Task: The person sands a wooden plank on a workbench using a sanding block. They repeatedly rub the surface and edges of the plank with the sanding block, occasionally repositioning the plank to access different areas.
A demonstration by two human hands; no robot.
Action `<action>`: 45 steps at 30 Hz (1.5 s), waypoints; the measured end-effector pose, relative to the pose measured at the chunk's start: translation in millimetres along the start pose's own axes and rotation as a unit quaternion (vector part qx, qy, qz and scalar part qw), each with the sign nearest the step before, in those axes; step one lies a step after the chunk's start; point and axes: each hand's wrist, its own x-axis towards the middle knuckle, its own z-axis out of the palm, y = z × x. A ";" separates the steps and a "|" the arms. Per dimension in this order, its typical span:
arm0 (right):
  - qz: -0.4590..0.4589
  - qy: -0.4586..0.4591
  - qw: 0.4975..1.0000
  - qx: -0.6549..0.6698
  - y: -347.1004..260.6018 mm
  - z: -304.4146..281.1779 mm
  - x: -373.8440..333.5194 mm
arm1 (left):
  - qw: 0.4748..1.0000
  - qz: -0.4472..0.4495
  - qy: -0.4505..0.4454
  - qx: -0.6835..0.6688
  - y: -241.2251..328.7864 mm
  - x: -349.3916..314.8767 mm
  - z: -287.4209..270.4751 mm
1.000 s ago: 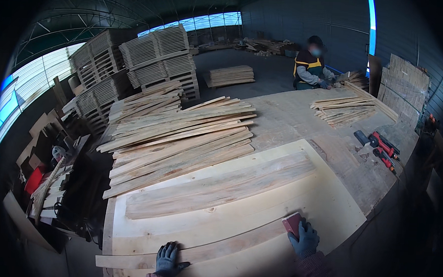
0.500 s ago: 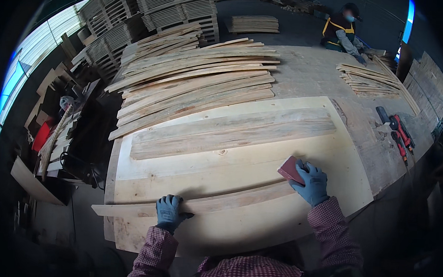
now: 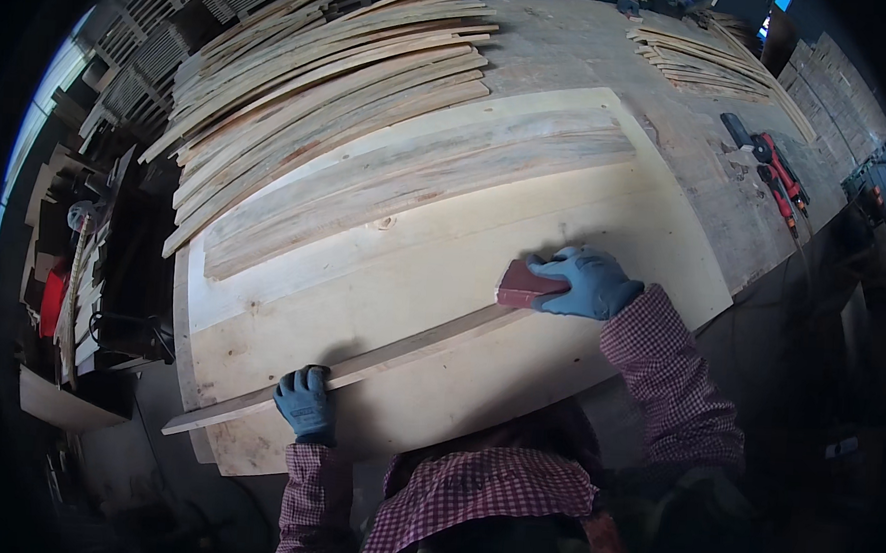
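A long, narrow wooden slat [image 3: 414, 353] runs slantwise over the near part of a pale plywood sheet [image 3: 361, 307], tilted so that a narrow side shows. My left hand [image 3: 304, 404], in a blue-grey glove, grips it near its left end, fingers over the far side. My right hand [image 3: 591, 284], gloved alike, is closed around a dark red sanding block [image 3: 525, 285] at the slat's right end. The block appears to touch the wood; the slat's right tip is hidden behind it. Farther back on the sheet lie grey-streaked boards [image 3: 417, 190], side by side.
Many rough slats [image 3: 342, 96] are piled at the far left of the worktable [image 3: 565, 48]. A smaller slat stack [image 3: 700, 65] lies far right, near a co-worker's partly visible hand [image 3: 628, 1]. Red-and-black power tools [image 3: 774, 174] rest at the right edge.
The view has tipped downward, so the scene sits higher. The slat has turned from its broad face toward its edge. My right hand has swung round with the sanding block to the slat's end.
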 end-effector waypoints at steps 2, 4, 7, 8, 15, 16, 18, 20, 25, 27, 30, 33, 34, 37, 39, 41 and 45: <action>0.103 -0.014 0.992 0.073 65.6 -20.8 -29.6 | 1.000 -0.008 0.010 0.005 -9.8 -11.6 17.2; 0.169 -0.031 0.973 0.154 105.5 -24.1 -62.5 | 1.000 0.002 0.000 -0.007 -3.9 -7.1 11.8; 0.171 0.005 0.976 0.138 116.6 -11.2 -74.0 | 1.000 0.025 -0.017 -0.005 -4.2 6.4 3.1; 0.170 0.017 0.980 0.107 114.7 -8.3 -72.3 | 0.999 0.023 -0.024 -0.004 -4.7 7.0 3.7; 0.104 0.077 0.965 -0.227 53.0 -24.1 -48.9 | 0.997 0.012 -0.072 0.034 -12.7 12.5 -3.0; 0.107 0.062 0.957 -0.263 42.1 -25.8 -42.3 | 0.997 0.011 -0.070 0.037 -13.3 14.5 -0.5; 0.105 0.043 0.944 -0.308 27.2 -27.6 -31.7 | 0.997 0.003 -0.081 0.020 -11.0 18.9 -1.1; 0.069 0.090 0.982 -0.153 35.4 -14.7 -32.3 | 0.996 0.007 -0.093 0.013 -9.8 20.9 -2.7; -0.050 0.142 0.988 0.042 -1.7 29.0 -29.3 | 0.992 0.015 -0.127 0.014 -11.8 30.1 -5.8; -0.075 0.188 0.979 0.003 -52.5 48.4 -33.4 | 0.988 0.020 -0.151 0.018 -4.1 41.9 -8.6; -0.072 0.259 0.963 -0.017 -96.6 67.2 -16.9 | 0.982 0.019 -0.185 0.008 -12.5 52.1 -11.5; -0.098 0.334 0.937 -0.036 -73.6 80.5 -11.1 | 0.980 0.025 -0.190 -0.047 -17.8 56.7 -11.7; -0.077 0.355 0.930 -0.061 -55.4 84.8 -14.6 | 0.973 0.010 -0.220 -0.063 -16.4 58.9 -16.2; 0.075 0.401 0.913 -0.011 30.8 98.7 -35.4 | 0.984 0.051 -0.120 -0.122 -24.8 58.0 -0.1; 0.279 0.406 0.870 -0.029 87.2 107.3 -54.1 | 0.985 0.084 -0.090 -0.121 -32.0 54.8 18.4; 0.395 0.320 0.859 -0.056 118.4 89.2 -72.8 | 0.988 0.107 -0.062 -0.098 -21.3 55.9 6.1; 0.485 0.286 0.826 -0.001 137.2 85.5 -73.6 | 0.971 0.148 -0.105 -0.159 -30.7 57.5 19.3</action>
